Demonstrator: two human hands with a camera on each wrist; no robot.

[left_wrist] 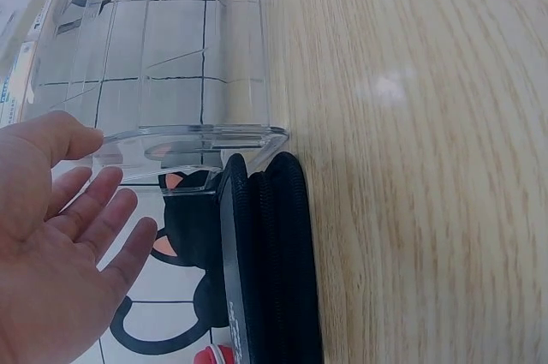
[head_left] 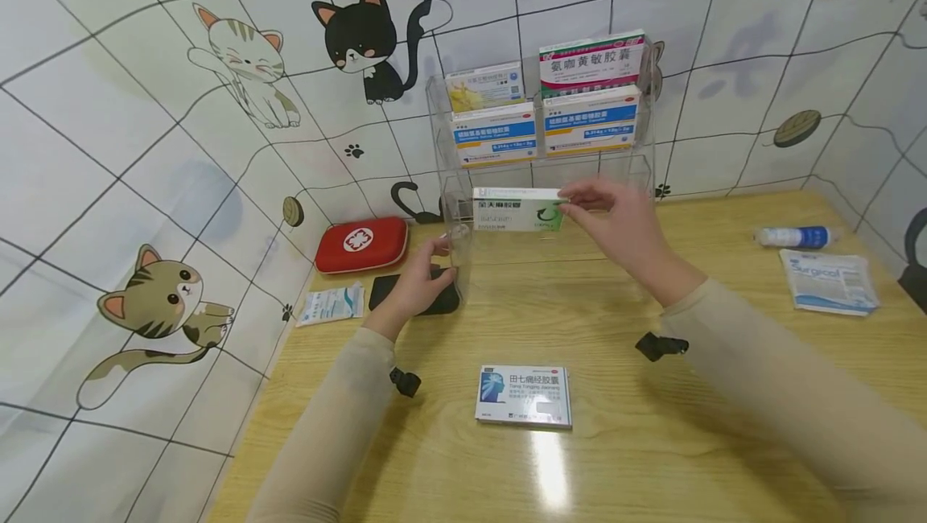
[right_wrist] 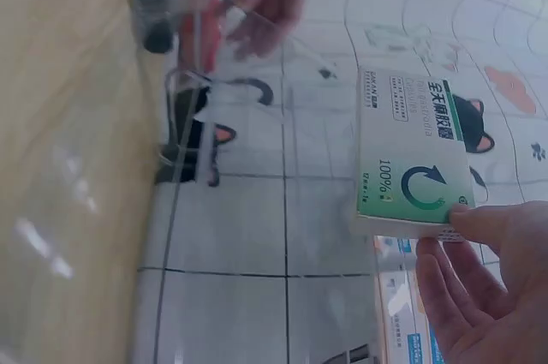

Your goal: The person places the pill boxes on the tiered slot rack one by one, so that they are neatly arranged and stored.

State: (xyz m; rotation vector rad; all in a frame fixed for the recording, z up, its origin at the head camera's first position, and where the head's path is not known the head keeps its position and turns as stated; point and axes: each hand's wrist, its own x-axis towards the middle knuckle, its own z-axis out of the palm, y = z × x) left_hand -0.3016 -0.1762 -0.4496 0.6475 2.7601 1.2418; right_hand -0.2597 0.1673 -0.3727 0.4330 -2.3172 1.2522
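Observation:
My right hand (head_left: 615, 221) pinches the right end of a white and green medicine box (head_left: 516, 210), thumb on its printed face. In the head view the box is held level in front of the lower part of a clear acrylic rack (left_wrist: 201, 133). Several medicine boxes stand in the rack's upper tiers, among them two blue and white boxes (head_left: 495, 135) (head_left: 590, 121), a yellow and white box (head_left: 485, 87) and a pink and green box (head_left: 591, 64). My left hand (head_left: 420, 277) is at the rack's left side, fingers loosely extended, thumb tip right at the clear edge.
A flat white and blue medicine box (head_left: 524, 397) lies on the wooden table (head_left: 615, 426) in front. Left of the rack are a black case (head_left: 385, 290), a red first-aid case (head_left: 362, 245) and a white packet (head_left: 331, 305). A blue-labelled tube (head_left: 794, 236) and a Surgical packet (head_left: 829, 282) lie right.

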